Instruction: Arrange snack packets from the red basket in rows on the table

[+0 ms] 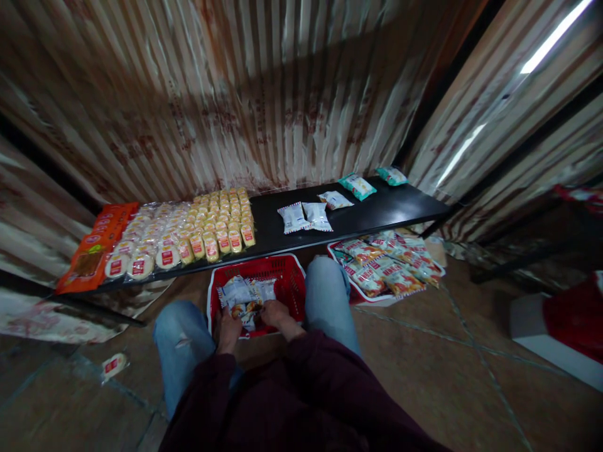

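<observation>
Red basket (pixel 294 284) between the knees (pixel 326 276) held the snack packets (pixel 237 290), left hand (pixel 228 329) at their left side, right hand (pixel 276 313) at their right, fingers down in it, couldn't tell if gripping or loose.

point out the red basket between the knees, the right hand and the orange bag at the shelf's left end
Red basket (pixel 291 280), head view: bare inner wall toward its right side.
Right hand (pixel 277 312), head view: back of the hand.
Orange bag (pixel 98 243), head view: near the middle of its face.
</observation>
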The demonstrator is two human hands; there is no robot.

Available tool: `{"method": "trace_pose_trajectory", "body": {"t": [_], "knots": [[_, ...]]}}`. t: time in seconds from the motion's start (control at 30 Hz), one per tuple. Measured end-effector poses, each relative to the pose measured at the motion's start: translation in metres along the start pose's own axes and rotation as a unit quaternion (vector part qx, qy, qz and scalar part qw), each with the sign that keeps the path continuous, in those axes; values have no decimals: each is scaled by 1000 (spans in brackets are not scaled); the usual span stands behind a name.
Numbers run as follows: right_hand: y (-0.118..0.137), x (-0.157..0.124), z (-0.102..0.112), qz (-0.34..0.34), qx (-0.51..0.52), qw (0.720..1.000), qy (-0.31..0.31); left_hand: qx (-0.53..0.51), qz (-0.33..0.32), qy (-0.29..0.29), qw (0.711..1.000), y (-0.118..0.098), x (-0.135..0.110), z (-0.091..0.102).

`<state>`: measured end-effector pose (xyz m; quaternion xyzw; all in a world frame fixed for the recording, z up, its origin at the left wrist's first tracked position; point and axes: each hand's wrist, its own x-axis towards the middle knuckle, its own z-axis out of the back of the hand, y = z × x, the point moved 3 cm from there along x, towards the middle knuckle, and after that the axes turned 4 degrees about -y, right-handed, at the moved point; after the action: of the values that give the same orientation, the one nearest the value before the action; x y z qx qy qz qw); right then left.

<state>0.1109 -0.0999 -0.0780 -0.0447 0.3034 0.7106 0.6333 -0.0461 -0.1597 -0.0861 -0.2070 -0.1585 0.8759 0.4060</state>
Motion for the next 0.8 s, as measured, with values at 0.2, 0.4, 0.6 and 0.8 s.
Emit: {"method": "trace_pose_trajectory", "body": {"t": [0.2, 0.4, 0.6, 0.8], "knots": [[-17, 1, 5, 4, 40, 997, -63, 24, -24, -77, 996, -17, -7, -16], [-16, 21, -8, 2, 218, 971, -97, -50, -45, -153, 986, -16, 4, -38], [-7, 24, -28, 54, 239, 967, -70, -78, -94, -150, 981, -19, 11, -56], [-3, 23, 4, 113, 263, 914, -287, -59, -185, -218, 956, -31, 2, -43]]}}
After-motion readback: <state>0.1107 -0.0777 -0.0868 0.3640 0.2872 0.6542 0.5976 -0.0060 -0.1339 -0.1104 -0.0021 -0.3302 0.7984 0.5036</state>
